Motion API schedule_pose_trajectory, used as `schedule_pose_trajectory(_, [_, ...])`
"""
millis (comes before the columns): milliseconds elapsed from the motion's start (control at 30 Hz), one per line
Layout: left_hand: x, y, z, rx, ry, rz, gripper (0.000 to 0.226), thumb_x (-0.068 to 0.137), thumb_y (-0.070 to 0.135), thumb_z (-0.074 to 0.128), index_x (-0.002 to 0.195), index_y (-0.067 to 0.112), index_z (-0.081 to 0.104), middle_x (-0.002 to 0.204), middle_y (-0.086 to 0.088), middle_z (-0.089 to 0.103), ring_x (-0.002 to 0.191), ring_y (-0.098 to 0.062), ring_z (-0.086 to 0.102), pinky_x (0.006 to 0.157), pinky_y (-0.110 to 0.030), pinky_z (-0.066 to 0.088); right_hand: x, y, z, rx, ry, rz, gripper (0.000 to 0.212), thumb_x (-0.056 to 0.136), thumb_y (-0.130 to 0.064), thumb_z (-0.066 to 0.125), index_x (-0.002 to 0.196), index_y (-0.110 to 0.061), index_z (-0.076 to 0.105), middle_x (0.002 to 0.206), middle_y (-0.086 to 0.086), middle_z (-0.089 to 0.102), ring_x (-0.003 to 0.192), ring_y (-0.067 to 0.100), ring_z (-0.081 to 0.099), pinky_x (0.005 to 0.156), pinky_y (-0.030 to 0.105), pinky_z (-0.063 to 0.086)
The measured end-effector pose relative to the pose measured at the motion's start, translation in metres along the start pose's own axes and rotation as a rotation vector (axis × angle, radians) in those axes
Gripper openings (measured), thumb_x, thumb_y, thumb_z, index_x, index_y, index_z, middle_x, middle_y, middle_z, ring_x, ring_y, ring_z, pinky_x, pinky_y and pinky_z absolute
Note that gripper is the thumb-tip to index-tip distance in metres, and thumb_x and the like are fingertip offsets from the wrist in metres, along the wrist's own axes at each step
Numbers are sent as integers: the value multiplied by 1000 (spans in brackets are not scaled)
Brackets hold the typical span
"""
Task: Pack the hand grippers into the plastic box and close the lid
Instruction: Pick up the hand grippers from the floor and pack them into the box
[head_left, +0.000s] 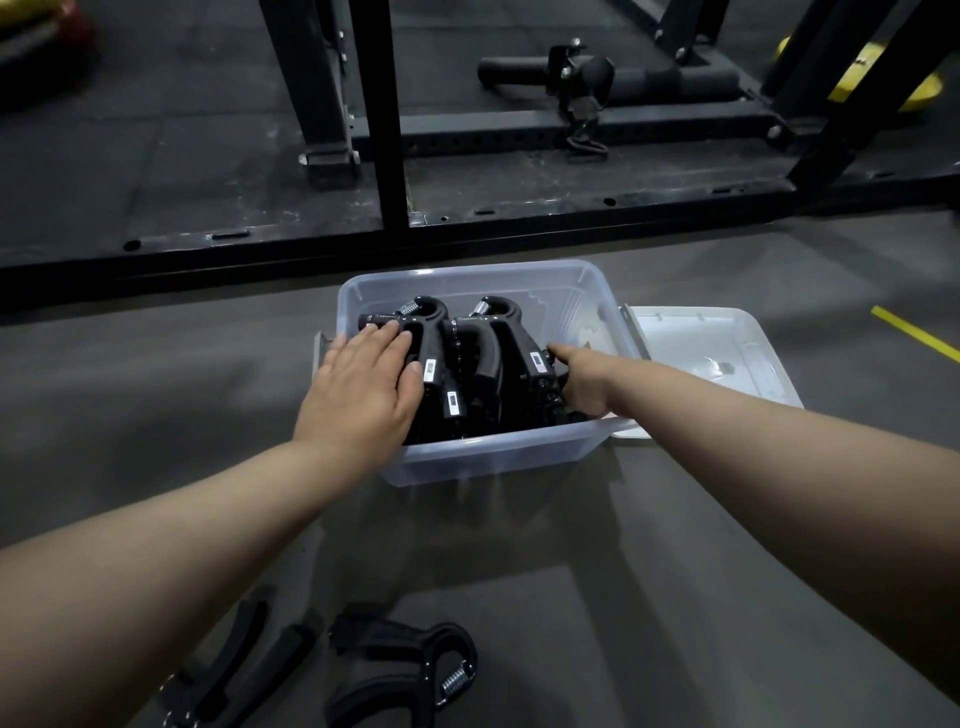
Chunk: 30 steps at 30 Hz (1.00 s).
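Two loose hand grippers (405, 670), black plastic with steel coil springs, lie on the grey floor at bottom left, outside the box. The left hand (363, 384) rests flat, fingers straight, on the packed grippers (488, 353) standing in the translucent plastic box (493, 457). Their small white labels are unreadable. The right hand (582, 384) reaches among them, fingers hidden, so its grasp cannot be told. The clear lid (727, 353) lies off, touching the box's right side. A black steel rack (384, 119) stands behind.
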<state>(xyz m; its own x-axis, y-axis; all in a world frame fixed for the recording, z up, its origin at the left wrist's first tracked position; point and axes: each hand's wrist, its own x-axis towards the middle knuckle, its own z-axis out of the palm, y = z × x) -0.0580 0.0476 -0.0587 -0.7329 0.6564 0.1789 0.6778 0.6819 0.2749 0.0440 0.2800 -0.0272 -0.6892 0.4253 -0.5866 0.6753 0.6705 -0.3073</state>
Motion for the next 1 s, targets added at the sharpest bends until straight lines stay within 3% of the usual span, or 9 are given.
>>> schedule_pose_trajectory(200, [1, -1, 1, 17, -20, -10, 68, 91, 51, 14, 145, 18, 41, 153, 1, 36, 144, -15, 25, 121, -38, 8, 3, 7, 0, -38, -34, -9, 73, 95, -5, 53, 155, -13, 13, 152, 13, 36, 136, 31, 40, 106, 32, 35])
schedule_pose_trajectory(333, [1, 0, 1, 27, -30, -2, 69, 92, 50, 13, 145, 16, 41, 153, 0, 36, 143, -16, 27, 121, -38, 8, 7, 11, 1, 0, -85, 27, 79, 93, -2, 54, 155, -20, 10, 141, 16, 48, 124, 34, 51, 101, 39, 45])
schedule_pose_trajectory(433, [0, 1, 0, 44, -33, 3, 69, 92, 49, 13, 144, 14, 42, 152, -2, 37, 142, -18, 29, 121, -39, 9, 11, 12, 2, -28, -114, 9, 84, 93, -5, 54, 156, -19, 0, 144, 16, 46, 126, 35, 50, 102, 39, 44])
schedule_pose_trajectory(567, [1, 4, -4, 31, -44, -4, 65, 93, 45, 16, 144, 14, 43, 151, -2, 39, 141, -15, 30, 121, -37, 8, 10, 14, -3, -9, -111, -23, 84, 91, -17, 59, 156, -23, 5, 151, 16, 38, 132, 36, 46, 105, 44, 41])
schedule_pose_trajectory(667, [1, 3, -7, 22, -75, -2, 64, 94, 44, 16, 145, 14, 41, 153, -1, 37, 142, -13, 28, 121, -37, 7, 8, 8, -1, -12, -87, -23, 85, 88, -14, 65, 156, -16, 13, 150, 15, 40, 133, 34, 45, 105, 40, 40])
schedule_pose_trajectory(833, [-1, 3, -6, 34, -85, 1, 57, 97, 40, 22, 145, 13, 39, 153, -2, 36, 142, -16, 29, 121, -38, 5, -9, -8, 0, -112, 5, -12, 48, 93, -13, 57, 139, -10, 45, 136, 9, 55, 124, 29, 53, 96, 26, 39])
schedule_pose_trajectory(933, [-2, 5, -6, 44, -96, 1, 57, 98, 39, 23, 146, 12, 38, 154, -4, 34, 141, -20, 29, 121, -40, 5, -20, -10, 5, -194, 111, 26, 25, 89, -9, 51, 109, -8, 66, 113, 15, 66, 111, 33, 61, 85, 30, 45])
schedule_pose_trajectory(1000, [0, 5, -10, 44, -146, -14, 57, 99, 40, 22, 148, 14, 32, 157, -3, 29, 143, -21, 25, 121, -41, 3, -27, -8, 12, -137, 207, 88, 15, 85, -8, 51, 89, -9, 66, 96, 16, 66, 99, 34, 64, 74, 29, 45])
